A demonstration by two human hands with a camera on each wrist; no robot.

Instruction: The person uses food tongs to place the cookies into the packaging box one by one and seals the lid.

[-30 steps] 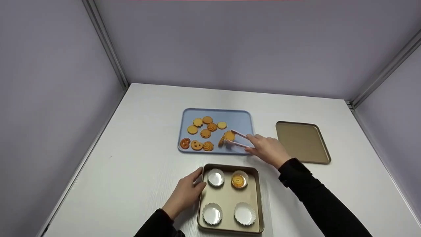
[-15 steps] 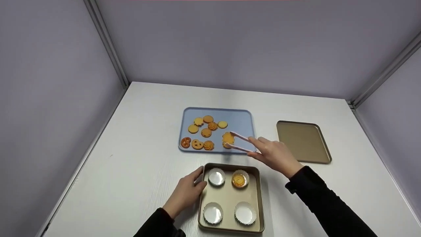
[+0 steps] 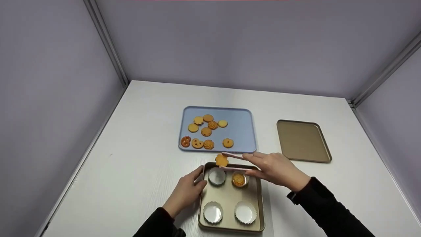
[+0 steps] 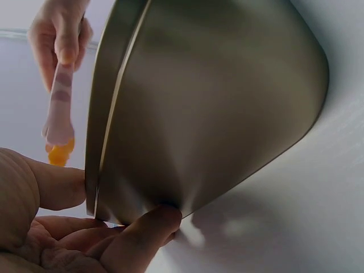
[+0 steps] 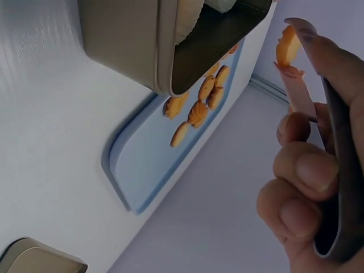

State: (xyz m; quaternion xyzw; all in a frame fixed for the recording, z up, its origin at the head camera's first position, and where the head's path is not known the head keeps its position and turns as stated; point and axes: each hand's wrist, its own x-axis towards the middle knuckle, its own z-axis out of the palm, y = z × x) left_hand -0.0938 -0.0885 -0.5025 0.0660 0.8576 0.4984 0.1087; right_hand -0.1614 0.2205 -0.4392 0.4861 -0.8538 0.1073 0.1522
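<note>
Head view shows, from the left, the left hand (image 3: pixel 185 189) with its thumb and forefinger spread apart, touching the left side of a deep gold tin (image 3: pixel 230 202). Ahead of this hand, slightly to its right, a blue tray (image 3: pixel 238 120) lies on the white surface (image 3: pixel 138 148) and carries ten cookies of various shapes, among them a pretzel (image 3: pixel 185 141). Just right of the left hand, inside the tin, stand four white cups with fluted rims; the far right cup (image 3: pixel 247 180) contains a swirl cookie (image 3: pixel 238 179). To the left of the right hand (image 3: pixel 273 169), a flower-shaped cookie (image 3: pixel 222 160) is held between the tips of pink tongs (image 3: pixel 235 169), raised near the far rim of the tin; exactly how high, I cannot tell. The right hand itself is closed around the tongs, with the fingers bent, as the right wrist view confirms. Beyond the right hand and to its right, a shallow brown tray (image 3: pixel 306 141) lies well apart from the tin.
</note>
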